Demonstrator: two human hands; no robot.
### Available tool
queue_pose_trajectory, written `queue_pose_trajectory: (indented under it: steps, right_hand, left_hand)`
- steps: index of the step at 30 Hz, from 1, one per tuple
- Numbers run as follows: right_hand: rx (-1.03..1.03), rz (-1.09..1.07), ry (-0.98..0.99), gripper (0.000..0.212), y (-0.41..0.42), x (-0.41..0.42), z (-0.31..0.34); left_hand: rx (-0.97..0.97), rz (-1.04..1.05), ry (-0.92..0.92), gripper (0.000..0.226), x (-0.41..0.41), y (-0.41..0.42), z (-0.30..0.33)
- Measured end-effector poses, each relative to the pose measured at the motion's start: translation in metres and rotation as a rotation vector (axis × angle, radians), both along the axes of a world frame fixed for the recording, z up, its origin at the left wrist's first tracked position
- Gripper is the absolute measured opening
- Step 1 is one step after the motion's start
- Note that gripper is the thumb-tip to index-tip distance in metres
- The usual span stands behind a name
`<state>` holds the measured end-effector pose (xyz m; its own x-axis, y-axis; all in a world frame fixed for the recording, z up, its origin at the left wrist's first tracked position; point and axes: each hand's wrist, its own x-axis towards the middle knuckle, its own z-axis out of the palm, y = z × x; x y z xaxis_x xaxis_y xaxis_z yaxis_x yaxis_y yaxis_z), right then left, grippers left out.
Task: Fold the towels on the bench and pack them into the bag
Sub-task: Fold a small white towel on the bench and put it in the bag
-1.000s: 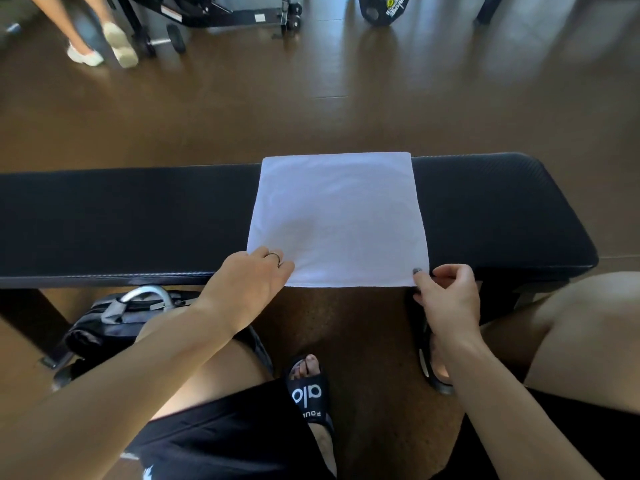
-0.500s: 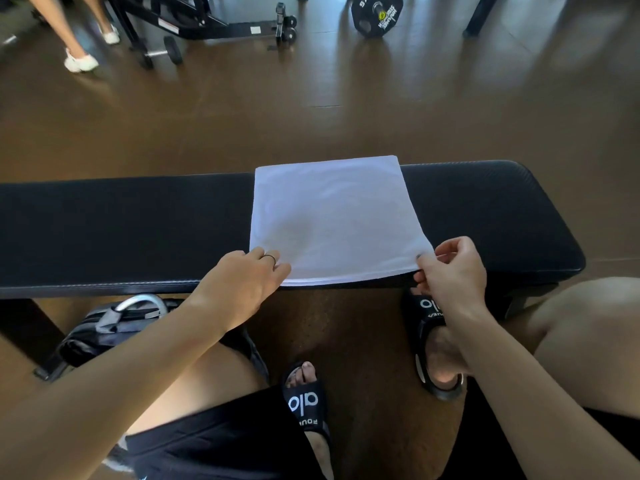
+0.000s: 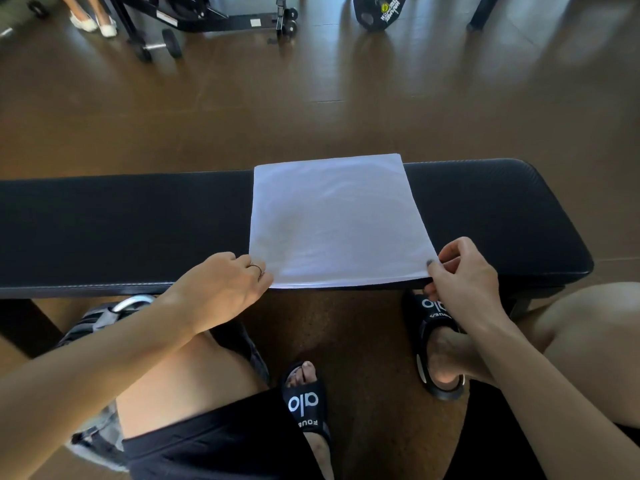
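A white towel (image 3: pixel 336 220) lies flat across the black padded bench (image 3: pixel 121 230), its near edge hanging just over the bench's front. My left hand (image 3: pixel 225 285) holds the towel's near left corner, fingers curled at the edge. My right hand (image 3: pixel 464 271) pinches the near right corner between thumb and fingers and lifts it slightly. A dark bag (image 3: pixel 104 317) with a silver handle sits on the floor under the bench at the left, mostly hidden by my left arm and leg.
My knees and black slides (image 3: pixel 304 403) are on the brown floor below the bench. Gym equipment stands far back: a frame with wheels (image 3: pixel 207 19), a dumbbell (image 3: pixel 159 46), a weight plate (image 3: pixel 381 12). Another person's feet (image 3: pixel 97 22) are at top left.
My right hand moved up from below the bench edge to the towel's near right corner and took hold of it. The left hand stayed at its corner. The view shifted slightly.
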<state>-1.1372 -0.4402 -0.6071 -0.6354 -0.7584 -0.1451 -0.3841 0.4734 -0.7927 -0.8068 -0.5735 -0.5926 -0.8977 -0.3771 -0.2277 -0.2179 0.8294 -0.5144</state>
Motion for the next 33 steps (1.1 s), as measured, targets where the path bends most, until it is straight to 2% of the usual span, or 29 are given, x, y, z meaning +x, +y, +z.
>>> queue_pose_trajectory:
  steps: [6, 10, 11, 13, 15, 17, 19, 23, 26, 28, 31, 33]
  right_hand:
    - [-0.010, 0.058, 0.100, 0.012, 0.001, 0.000, -0.006]
    - [0.054, 0.117, 0.227, 0.013, 0.002, 0.002, -0.005]
    - [0.060, 0.119, 0.314, 0.013, 0.001, 0.003, -0.004]
    - [0.034, 0.133, 0.528, 0.018, -0.007, 0.010, 0.001]
    - [0.026, 0.236, 0.635, 0.035, -0.026, 0.023, 0.005]
    - [0.084, 0.423, 0.622, 0.049, -0.056, 0.038, 0.005]
    - [0.173, 0.575, 0.595, 0.057, -0.088, 0.053, -0.001]
    - [0.292, 0.678, 0.623, 0.060, -0.134, 0.051, -0.019]
    - [0.318, 0.560, 0.683, 0.062, -0.145, 0.030, -0.027]
    - [0.261, 0.498, 0.701, 0.062, -0.157, 0.023, -0.028]
    - [0.166, 0.606, 0.757, 0.059, -0.187, 0.018, -0.025]
    - [0.182, 0.662, 0.796, 0.056, -0.202, 0.006, -0.026]
  left_hand:
    - [-0.105, -0.012, -0.002, 0.022, 0.001, 0.001, 0.006]
    - [-0.050, 0.053, -0.024, 0.024, -0.003, 0.009, 0.009]
    - [0.005, 0.073, 0.023, 0.029, -0.006, 0.010, 0.014]
    - [0.073, 0.125, 0.119, 0.055, -0.021, 0.014, 0.024]
    - [0.133, 0.254, 0.211, 0.063, -0.044, 0.010, 0.031]
    - [0.206, 0.433, 0.332, 0.059, -0.074, -0.007, 0.028]
    - [0.263, 0.580, 0.337, 0.058, -0.100, -0.029, 0.014]
    - [0.432, 0.847, 0.394, 0.063, -0.115, -0.066, -0.019]
    - [0.498, 0.894, 0.430, 0.065, -0.106, -0.078, -0.028]
    - [0.446, 0.869, 0.488, 0.065, -0.109, -0.088, -0.023]
    - [0.358, 0.867, 0.526, 0.065, -0.122, -0.109, -0.021]
    - [0.384, 0.932, 0.523, 0.065, -0.120, -0.124, -0.028]
